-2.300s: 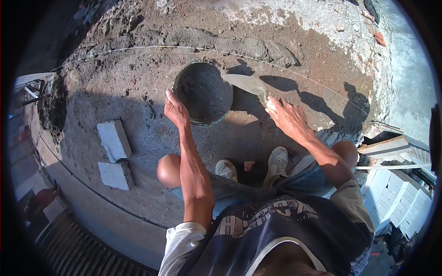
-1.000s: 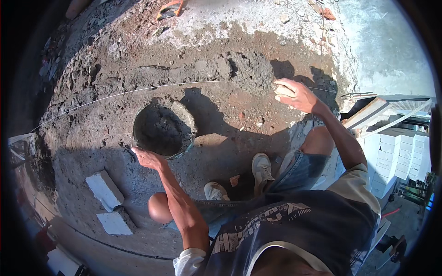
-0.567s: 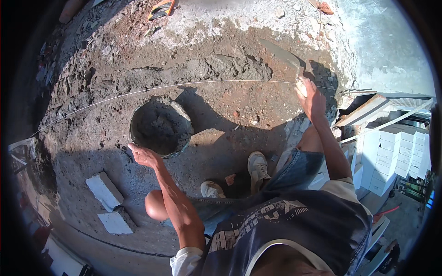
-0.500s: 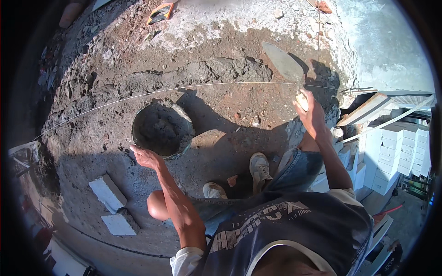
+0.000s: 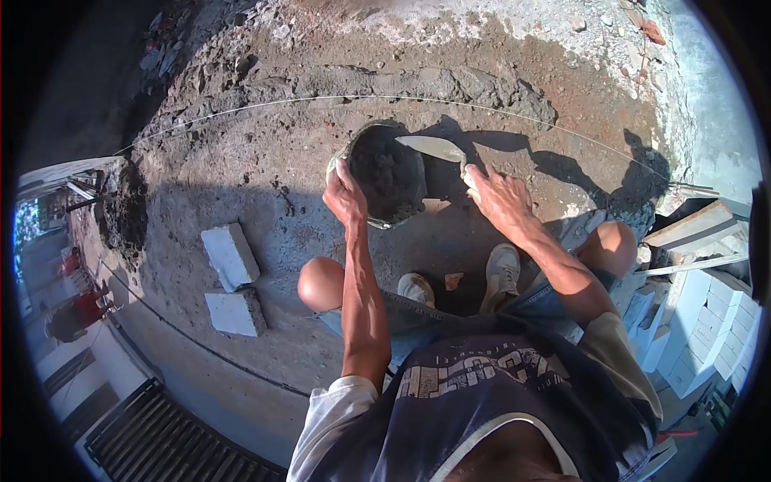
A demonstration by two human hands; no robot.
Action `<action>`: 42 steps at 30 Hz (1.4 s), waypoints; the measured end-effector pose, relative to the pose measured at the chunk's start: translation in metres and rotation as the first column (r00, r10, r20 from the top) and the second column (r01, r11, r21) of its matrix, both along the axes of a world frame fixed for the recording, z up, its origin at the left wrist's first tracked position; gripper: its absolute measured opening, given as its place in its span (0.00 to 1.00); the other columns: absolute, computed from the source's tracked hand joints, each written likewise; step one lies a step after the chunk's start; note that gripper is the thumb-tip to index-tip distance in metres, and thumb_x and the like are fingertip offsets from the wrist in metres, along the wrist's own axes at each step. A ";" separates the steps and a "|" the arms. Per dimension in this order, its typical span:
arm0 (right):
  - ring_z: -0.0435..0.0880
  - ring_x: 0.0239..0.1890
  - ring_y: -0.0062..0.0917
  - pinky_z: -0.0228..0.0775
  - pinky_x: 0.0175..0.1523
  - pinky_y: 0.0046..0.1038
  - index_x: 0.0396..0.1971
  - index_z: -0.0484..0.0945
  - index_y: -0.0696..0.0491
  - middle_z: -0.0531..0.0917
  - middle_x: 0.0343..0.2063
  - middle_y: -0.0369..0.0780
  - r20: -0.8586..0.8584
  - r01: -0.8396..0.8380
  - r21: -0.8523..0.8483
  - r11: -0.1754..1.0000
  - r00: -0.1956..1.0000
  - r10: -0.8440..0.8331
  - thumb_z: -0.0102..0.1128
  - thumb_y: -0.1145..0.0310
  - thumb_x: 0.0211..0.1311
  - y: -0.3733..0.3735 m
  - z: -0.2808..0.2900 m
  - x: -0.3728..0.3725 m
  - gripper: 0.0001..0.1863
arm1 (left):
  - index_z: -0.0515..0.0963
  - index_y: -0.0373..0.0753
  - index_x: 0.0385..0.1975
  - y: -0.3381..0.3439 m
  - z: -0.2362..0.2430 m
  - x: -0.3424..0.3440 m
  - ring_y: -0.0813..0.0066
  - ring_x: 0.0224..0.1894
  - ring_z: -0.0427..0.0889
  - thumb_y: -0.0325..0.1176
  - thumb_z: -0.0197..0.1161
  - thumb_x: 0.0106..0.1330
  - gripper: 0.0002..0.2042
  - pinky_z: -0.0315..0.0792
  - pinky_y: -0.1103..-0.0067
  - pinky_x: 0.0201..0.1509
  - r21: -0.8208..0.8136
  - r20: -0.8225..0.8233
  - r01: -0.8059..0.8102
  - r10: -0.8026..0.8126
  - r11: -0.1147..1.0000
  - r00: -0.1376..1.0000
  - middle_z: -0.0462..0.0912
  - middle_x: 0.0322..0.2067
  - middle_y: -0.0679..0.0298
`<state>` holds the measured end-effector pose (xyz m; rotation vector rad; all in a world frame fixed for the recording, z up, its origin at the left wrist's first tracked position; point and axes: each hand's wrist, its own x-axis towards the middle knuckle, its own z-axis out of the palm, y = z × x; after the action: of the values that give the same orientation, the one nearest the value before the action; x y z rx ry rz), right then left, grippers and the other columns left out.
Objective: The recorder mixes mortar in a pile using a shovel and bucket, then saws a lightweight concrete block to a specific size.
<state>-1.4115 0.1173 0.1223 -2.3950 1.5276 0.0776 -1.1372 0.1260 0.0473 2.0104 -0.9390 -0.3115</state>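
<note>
My left hand [image 5: 348, 197] grips the left rim of a round bucket [image 5: 385, 173] holding grey wet mortar, which looks slightly tilted. In my right hand [image 5: 499, 201] is a trowel by its pale handle; its pointed metal blade [image 5: 434, 146] reaches over the bucket's right rim. Beyond the bucket a taut pale string [image 5: 353, 96] crosses the ground in front of a long ridge of grey mortar [image 5: 418, 83]. Two pale broken blocks [image 5: 229, 257] lie left of my knees, and a small reddish brick piece [image 5: 453, 281] lies between my shoes.
Boards [image 5: 687, 225] and stacked white blocks [image 5: 711, 325] are at my right, beside a grey concrete surface [image 5: 715, 120]. Rubble [image 5: 642, 32] lies at the far side. A dark slatted grate [image 5: 165, 426] is at lower left; at the left edge seems to be a person in red [image 5: 84, 313].
My right hand has brought the trowel leftward, from beside the mortar ridge's right end to the bucket. My left hand has shifted the bucket rightward and tilted it. The camera view has turned.
</note>
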 end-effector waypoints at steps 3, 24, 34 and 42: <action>0.84 0.29 0.41 0.76 0.30 0.39 0.49 0.69 0.53 0.80 0.33 0.49 -0.102 -0.085 -0.086 0.993 0.992 0.076 0.55 0.72 0.60 -0.019 0.006 -0.013 0.16 | 0.76 0.29 0.28 0.008 0.028 0.010 0.72 0.21 0.65 0.49 0.50 0.71 0.25 0.66 0.69 0.29 0.191 -0.062 0.083 -0.073 0.978 0.995 0.68 0.15 0.54; 0.84 0.27 0.42 0.75 0.28 0.42 0.52 0.68 0.49 0.80 0.37 0.52 0.073 -0.268 0.174 0.948 0.963 0.259 0.52 0.71 0.60 0.046 -0.061 0.023 0.19 | 0.68 0.29 0.20 0.012 -0.004 0.007 0.80 0.22 0.58 0.48 0.52 0.71 0.25 0.59 0.74 0.24 0.139 -0.203 0.155 -0.125 0.978 0.971 0.61 0.14 0.68; 0.82 0.34 0.49 0.71 0.37 0.47 0.42 0.70 0.55 0.81 0.30 0.54 0.210 -0.123 0.517 0.847 0.978 0.014 0.49 0.71 0.61 0.054 -0.125 0.028 0.10 | 0.65 0.31 0.20 0.022 0.000 -0.009 0.80 0.24 0.56 0.47 0.52 0.72 0.24 0.57 0.76 0.25 0.056 -0.213 0.158 -0.143 0.986 0.967 0.59 0.16 0.68; 0.81 0.38 0.43 0.70 0.39 0.40 0.41 0.70 0.61 0.81 0.32 0.50 0.519 -0.272 0.658 0.702 0.839 -0.161 0.59 0.67 0.59 0.070 -0.118 0.039 0.15 | 0.65 0.32 0.18 0.025 0.001 -0.003 0.81 0.22 0.55 0.48 0.52 0.72 0.25 0.55 0.75 0.23 0.095 -0.242 0.161 -0.134 0.982 0.961 0.58 0.15 0.69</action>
<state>-1.3722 0.1873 0.0047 -1.6202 0.8997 -0.0045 -1.1398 0.1513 0.0480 1.9567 -0.9388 -0.6847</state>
